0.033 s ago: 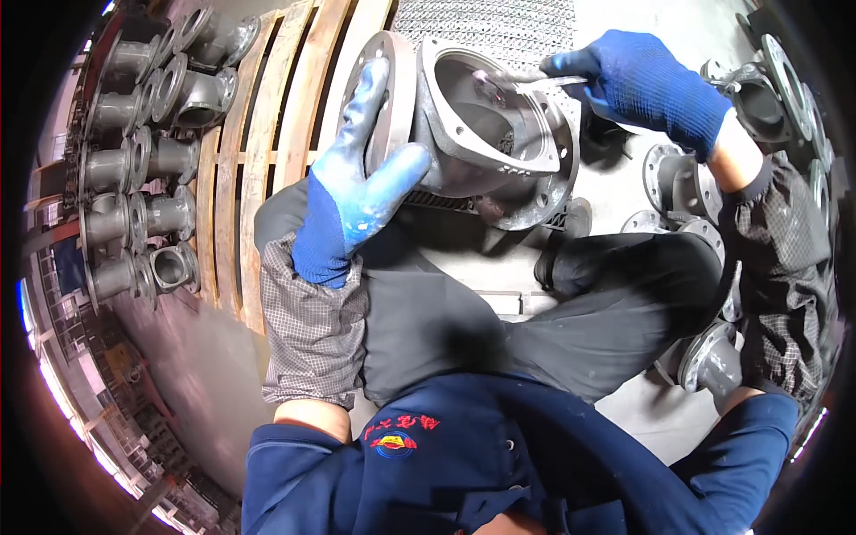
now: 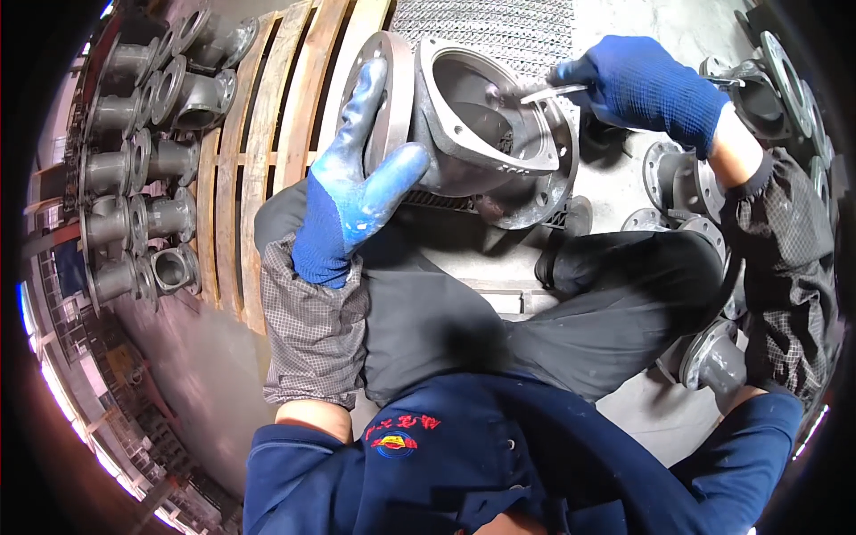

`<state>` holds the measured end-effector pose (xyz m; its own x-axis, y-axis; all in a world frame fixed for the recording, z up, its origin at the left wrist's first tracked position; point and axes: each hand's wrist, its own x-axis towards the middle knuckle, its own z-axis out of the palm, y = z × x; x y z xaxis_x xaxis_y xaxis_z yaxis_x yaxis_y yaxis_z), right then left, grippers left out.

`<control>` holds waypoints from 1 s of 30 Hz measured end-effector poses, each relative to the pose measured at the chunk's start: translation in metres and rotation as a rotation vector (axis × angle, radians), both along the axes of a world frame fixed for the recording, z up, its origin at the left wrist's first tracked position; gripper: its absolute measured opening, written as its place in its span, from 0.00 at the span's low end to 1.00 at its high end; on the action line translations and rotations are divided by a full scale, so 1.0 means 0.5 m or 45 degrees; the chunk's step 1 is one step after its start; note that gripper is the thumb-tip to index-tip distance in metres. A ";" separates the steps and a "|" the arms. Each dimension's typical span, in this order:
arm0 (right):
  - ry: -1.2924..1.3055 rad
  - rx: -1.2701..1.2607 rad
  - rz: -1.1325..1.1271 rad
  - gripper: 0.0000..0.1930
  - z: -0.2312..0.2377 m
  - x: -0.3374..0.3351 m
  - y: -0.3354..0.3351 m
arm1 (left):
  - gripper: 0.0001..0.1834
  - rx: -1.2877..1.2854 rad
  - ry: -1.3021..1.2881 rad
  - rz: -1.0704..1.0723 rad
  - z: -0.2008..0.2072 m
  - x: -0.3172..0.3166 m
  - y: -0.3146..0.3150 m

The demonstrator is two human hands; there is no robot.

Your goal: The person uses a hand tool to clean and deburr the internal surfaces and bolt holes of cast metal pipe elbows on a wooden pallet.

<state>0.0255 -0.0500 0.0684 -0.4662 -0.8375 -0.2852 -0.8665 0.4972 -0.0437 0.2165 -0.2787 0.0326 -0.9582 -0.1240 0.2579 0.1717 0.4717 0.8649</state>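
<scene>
A grey cast-metal valve body [image 2: 446, 160] with round end flanges and a squarish open top lies tilted before me. My left hand [image 2: 361, 183], in a blue coated glove, grips its left flange [image 2: 399, 102], with the fingers along the flange face and the thumb toward the body. My right hand [image 2: 655, 89], in a blue knitted glove, is closed round a slim metal tool [image 2: 557, 91]. The tool's tip is at the far right rim of the opening; its other end sticks out past the hand. Whether the tip touches the metal I cannot tell.
Wooden pallet slats [image 2: 259, 152] lie to the left, with rows of similar castings [image 2: 169, 147] beyond. More flanged castings [image 2: 682, 183] stand on the right. A patterned metal grating [image 2: 486, 25] is behind the valve body. My bent legs [image 2: 437, 321] are close below it.
My right hand has shifted slightly and turned the tool, whose back end now shows beyond the hand. The left hand and the valve body stay where they were.
</scene>
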 end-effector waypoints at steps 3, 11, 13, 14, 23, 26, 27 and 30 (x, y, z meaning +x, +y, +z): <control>0.014 0.009 -0.018 0.08 0.018 -0.001 0.014 | 0.38 0.063 0.013 -0.010 -0.006 -0.001 0.003; 0.057 -0.086 0.114 0.10 -0.018 -0.008 0.001 | 0.38 -0.047 -0.087 0.026 0.020 0.005 0.007; -0.014 -0.195 0.060 0.11 -0.018 0.000 -0.002 | 0.38 -0.026 -0.057 0.005 0.012 0.000 0.007; -0.048 -0.125 0.054 0.09 -0.022 0.003 -0.002 | 0.38 -0.017 -0.042 -0.005 0.008 -0.002 0.006; -0.048 -0.328 -0.070 0.11 -0.034 0.020 0.039 | 0.36 0.038 0.012 -0.018 0.002 -0.007 0.002; -0.948 -0.514 -0.822 0.16 0.007 0.035 0.058 | 0.34 0.115 -0.103 0.069 0.001 0.008 -0.001; -1.123 -0.757 -0.629 0.16 0.003 0.039 0.101 | 0.34 0.064 -0.046 0.057 -0.002 0.010 -0.009; -1.180 -1.248 -0.664 0.18 -0.035 0.086 0.177 | 0.32 0.056 -0.002 0.069 -0.017 0.011 -0.022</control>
